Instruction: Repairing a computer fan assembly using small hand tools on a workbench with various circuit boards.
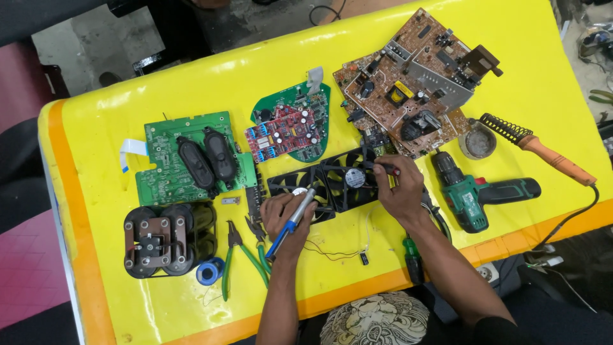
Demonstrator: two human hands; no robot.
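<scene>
The black cooling fan (345,182) lies mid-surface on the yellow surface (159,83) (circuit boards all around); the right hand (399,191) pinches its frame, the left hand's (286,220) grip wraps a blue-handled soldering tool (292,222).

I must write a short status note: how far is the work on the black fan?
Done: the black fan lies bare on the yellow table, its thin wires loose. In hand: the left hand holds a blue-handled tool at the fan, and the right hand steadies it. Left: the wires join nothing visible.

Electronics repair workshop: circuit boards (418,83), soldering iron (543,148), drill (482,195).
</scene>
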